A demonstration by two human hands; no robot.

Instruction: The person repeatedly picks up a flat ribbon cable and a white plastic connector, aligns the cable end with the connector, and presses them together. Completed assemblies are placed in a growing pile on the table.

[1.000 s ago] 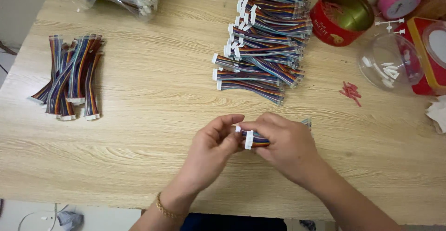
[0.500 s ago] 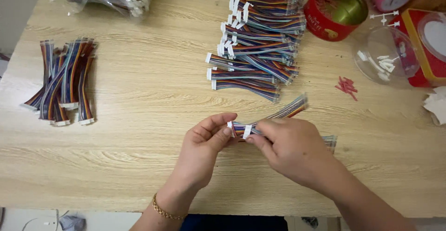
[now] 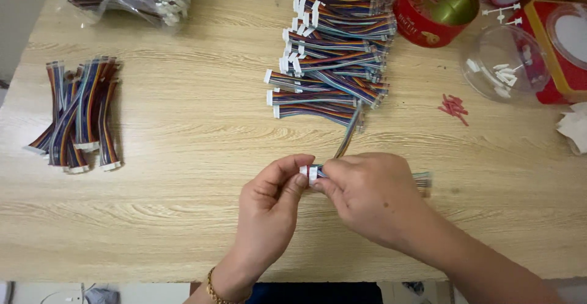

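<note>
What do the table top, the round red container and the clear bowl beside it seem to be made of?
Table top: looks like pale wood or a wood-look laminate, matt, with a long grain pattern. Round red container: probably tin, given its glossy red wall and shiny gold, reflective inside. Clear bowl: seemingly transparent plastic, since the small white parts inside show through; glass cannot be ruled out.

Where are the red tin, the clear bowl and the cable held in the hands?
Red tin (image 3: pixel 428 26): head view, on its red outer wall.
Clear bowl (image 3: pixel 489 50): head view, on its near-left wall.
Cable (image 3: pixel 312 172): head view, on its white connectors between left hand (image 3: pixel 269 209) and right hand (image 3: pixel 370 194).
</note>
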